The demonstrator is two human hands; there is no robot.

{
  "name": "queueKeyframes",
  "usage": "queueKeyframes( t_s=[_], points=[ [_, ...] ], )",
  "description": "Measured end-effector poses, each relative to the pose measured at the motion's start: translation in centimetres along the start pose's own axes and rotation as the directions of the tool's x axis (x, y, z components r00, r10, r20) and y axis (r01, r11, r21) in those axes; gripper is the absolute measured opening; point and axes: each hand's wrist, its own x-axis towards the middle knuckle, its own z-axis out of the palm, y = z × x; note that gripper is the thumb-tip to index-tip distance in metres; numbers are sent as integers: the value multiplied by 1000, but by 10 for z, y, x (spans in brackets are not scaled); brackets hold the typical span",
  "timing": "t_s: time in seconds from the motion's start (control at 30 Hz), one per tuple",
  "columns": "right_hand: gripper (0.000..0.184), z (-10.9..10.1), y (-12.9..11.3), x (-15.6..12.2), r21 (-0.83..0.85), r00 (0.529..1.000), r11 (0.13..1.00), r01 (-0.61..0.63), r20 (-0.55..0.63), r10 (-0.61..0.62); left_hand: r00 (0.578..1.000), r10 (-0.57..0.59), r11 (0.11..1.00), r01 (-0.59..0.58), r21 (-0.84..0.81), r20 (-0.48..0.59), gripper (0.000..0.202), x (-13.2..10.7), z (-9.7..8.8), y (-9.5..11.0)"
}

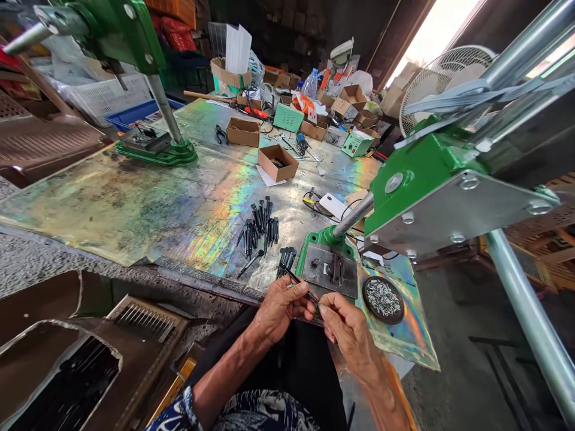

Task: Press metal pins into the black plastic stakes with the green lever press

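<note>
My left hand (279,306) is closed around a slim black plastic stick (294,278), which slants down toward my right hand (348,328). The right thumb and forefinger are pinched together at the stick's lower end; whatever tiny thing they hold is too small to name. Just beyond my hands stands the green press base (305,245) with a metal fixture (336,270) on its plate. A few similar black sticks (287,257) lie left of that base, and a bigger pile of them (258,226) sits farther left. To the right, a round dark dish (401,310) holds small silvery pins (381,296).
The press head (417,179) overhangs on the right. Another green press (157,154) stands at the table's far left. Small cardboard boxes (277,170) and clutter fill the back. At lower left, an open container (117,359) holds black pieces. A fan (442,84) is behind.
</note>
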Motion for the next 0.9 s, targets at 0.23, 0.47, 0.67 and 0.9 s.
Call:
queueKeyframes(
  t_s=[0.23, 0.47, 0.67, 0.9],
  points=[
    [27, -1, 1, 1, -19, 1000, 1000, -14, -6, 14, 1000, 7, 1000, -7, 3, -3, 36, -1, -2, -1],
    [28, -3, 8, 1, -6, 1000, 1000, -25, 3, 25, 1000, 13, 1000, -13, -2, -1, 34, -1, -4, -3],
    [28, -4, 15, 1, 79, 999, 996, -41, 3, 41, 1000, 14, 1000, -14, 6, 11, 34, 0, -5, -4],
    [27, -5, 19, 4, 114, 998, 992, -52, 25, 49, 1000, 15, 1000, -15, 20, 16, 34, 2, -8, -6]
  ],
)
